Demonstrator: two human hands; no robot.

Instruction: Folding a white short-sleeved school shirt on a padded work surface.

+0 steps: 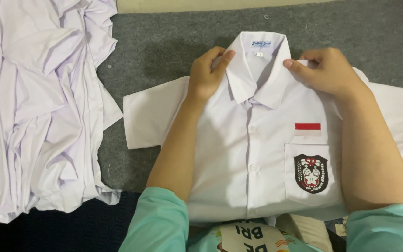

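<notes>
A white short-sleeved school shirt (pixel 253 154) lies face up and buttoned on a grey carpet, collar pointing away from me. It has a red-and-white flag patch and a dark crest on its chest pocket. My left hand (pixel 207 74) pinches the left shoulder beside the collar, thumb pressed on the collar edge. My right hand (pixel 325 71) grips the right shoulder beside the collar in the same way. Both forearms rest across the shirt front, in teal sleeves.
A heap of rumpled white shirts (pixel 38 107) fills the left side. Grey carpet (pixel 164 42) surrounds the flat shirt. A dark mat (pixel 80 228) lies at the lower left, and a printed fabric (pixel 253 235) sits at the bottom middle.
</notes>
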